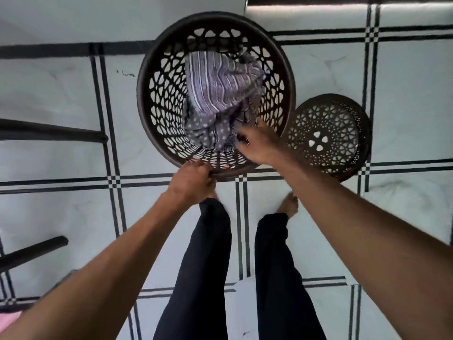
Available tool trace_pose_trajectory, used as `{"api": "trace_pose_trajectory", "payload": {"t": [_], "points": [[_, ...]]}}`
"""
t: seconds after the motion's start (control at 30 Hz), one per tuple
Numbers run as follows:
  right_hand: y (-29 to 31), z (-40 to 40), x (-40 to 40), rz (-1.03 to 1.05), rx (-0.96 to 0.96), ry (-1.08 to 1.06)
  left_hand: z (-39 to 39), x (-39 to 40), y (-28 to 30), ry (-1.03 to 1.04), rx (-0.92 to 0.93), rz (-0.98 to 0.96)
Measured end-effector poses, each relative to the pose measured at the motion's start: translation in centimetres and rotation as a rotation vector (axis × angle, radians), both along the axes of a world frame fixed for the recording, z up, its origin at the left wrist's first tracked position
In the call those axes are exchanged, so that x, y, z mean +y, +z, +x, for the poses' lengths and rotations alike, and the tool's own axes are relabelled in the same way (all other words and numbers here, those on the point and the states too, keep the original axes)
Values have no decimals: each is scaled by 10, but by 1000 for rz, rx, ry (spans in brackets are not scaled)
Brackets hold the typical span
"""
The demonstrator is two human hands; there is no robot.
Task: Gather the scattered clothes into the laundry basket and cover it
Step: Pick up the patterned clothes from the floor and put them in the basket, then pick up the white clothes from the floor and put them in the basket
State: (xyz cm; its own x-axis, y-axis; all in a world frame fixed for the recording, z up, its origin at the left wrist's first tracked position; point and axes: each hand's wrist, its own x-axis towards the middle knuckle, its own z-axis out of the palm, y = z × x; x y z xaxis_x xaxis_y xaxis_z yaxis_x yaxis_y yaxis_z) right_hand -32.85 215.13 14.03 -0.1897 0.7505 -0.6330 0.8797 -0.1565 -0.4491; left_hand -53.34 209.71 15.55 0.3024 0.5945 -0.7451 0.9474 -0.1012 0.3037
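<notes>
A dark brown latticed laundry basket [157,69] stands on the tiled floor in front of my feet. Inside it lies a bundle of purple striped and grey dotted clothes [215,94]. My left hand [193,179] grips the basket's near rim. My right hand [259,143] reaches over the near right rim into the basket and touches the dotted cloth; its fingertips are partly hidden in the folds. The round brown lid [328,136] lies flat on the floor just right of the basket.
Dark chair or table legs [49,133] cross the left side of the floor. A pink cloth [8,320] shows at the bottom left corner. A dark ledge [343,0] runs along the top right. My legs and bare feet stand below the basket.
</notes>
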Motion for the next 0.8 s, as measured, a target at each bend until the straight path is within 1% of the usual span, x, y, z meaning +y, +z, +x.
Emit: {"api": "trace_pose_trajectory", "payload": {"t": [0.03,0.07,0.1,0.13,0.2,0.27,0.33,0.4,0.47,0.53,0.6,0.63,0.7,0.8], "points": [[-7,3,-17,-105,-76,130,2,-2,2,17,-9,-12],[-10,5,-33,-108,-73,183,4,-3,3,27,-11,-19],[-11,8,-49,-53,-32,185,6,-5,3,32,-22,-11],[-10,10,-64,16,44,115,7,-6,2,38,-36,8],[2,16,-91,184,130,-73,9,-8,0,56,-93,71],[16,25,-118,294,150,-264,12,-10,1,49,-153,142],[20,40,-146,256,137,-491,24,-12,4,-3,-202,172],[14,62,-174,146,111,-730,49,-16,10,-55,-242,182],[11,87,-200,51,88,-995,81,-21,18,-106,-259,154],[16,118,-227,-15,111,-1301,124,-31,26,-198,-267,127],[27,152,-261,-21,129,-1548,174,-50,33,-299,-278,63],[34,174,-288,5,128,-1622,209,-64,33,-372,-290,17],[38,196,-319,55,129,-1619,248,-77,38,-462,-308,-52],[36,244,-384,28,52,-1738,331,-108,44,-638,-293,-176]]}}
